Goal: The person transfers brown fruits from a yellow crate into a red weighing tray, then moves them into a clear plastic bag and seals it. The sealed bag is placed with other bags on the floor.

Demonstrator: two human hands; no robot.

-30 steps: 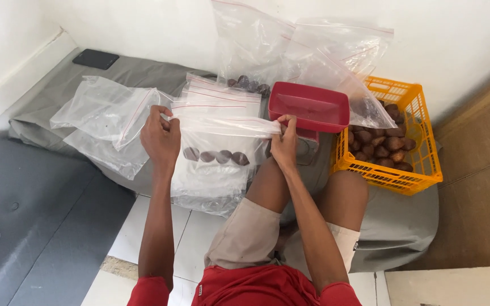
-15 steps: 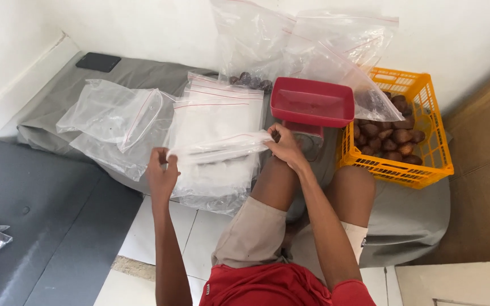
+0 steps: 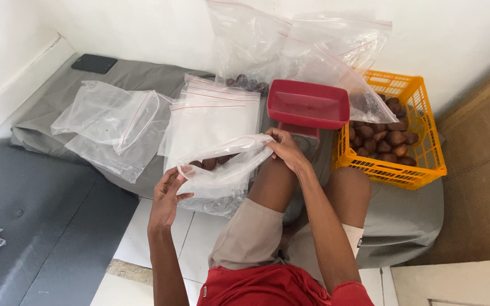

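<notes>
Head view. A clear plastic zip bag (image 3: 222, 170) is being held at the centre of the frame, above the person's knee. The left hand (image 3: 167, 195), at centre left, is pinching the lower left end of the bag's top edge between thumb and fingers. The right hand (image 3: 283, 148), just right of centre, is closed on the upper right end of the same edge, so the bag is being stretched on a diagonal rising toward the right. Several dark brown fruits (image 3: 211, 163) are being seen through the plastic near the upper part of the bag.

Directly behind the held bag, a stack of flat empty zip bags (image 3: 216, 116) with red seal lines is lying on a grey cloth (image 3: 143, 76). To the left of the stack, loose crumpled bags (image 3: 112, 122) are lying on the same cloth. A dark phone (image 3: 93, 63) is lying at the upper left of the frame.

A red tray on a small scale (image 3: 308, 105) is standing right of centre, just beyond the right hand. Large clear bags (image 3: 290, 45) are leaning against the white wall at the upper centre, one with dark fruits (image 3: 248, 84) at its bottom. An orange plastic basket (image 3: 421, 127) filled with brown scaly fruits (image 3: 384, 141) is standing at the right, beside the scale. A dark grey mat (image 3: 35, 226) is occupying the lower left of the frame.
</notes>
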